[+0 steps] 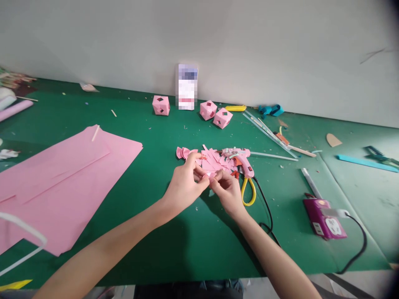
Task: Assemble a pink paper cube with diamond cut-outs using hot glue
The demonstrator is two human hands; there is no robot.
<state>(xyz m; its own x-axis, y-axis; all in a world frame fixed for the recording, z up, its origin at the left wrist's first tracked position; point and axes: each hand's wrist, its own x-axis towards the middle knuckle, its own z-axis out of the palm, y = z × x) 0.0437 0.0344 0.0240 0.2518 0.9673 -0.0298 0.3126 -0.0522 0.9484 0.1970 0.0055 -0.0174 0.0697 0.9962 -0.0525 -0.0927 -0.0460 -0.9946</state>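
My left hand (187, 178) and my right hand (229, 189) meet over the table, fingertips pinched on a small piece of pink paper (210, 175). Fingers cover most of that piece. Just beyond them lies a heap of pink paper strips (215, 160), with some curled pink pieces (183, 152) at its left end. A pink hot glue gun (245, 162) rests on its side at the heap's right, a clear glue stick (274, 156) sticking out of its back. Beside my right hand are the yellow handles of scissors (248, 193).
Pink paper sheets (75, 174) cover the left side. At the back stand a phone-like screen (186, 87) and pink paper cubes (161, 105) with cut-out holes. A purple power strip (324, 218) with a black cord sits right. Sticks (299, 150) and a teal strip (368, 162) lie farther out.
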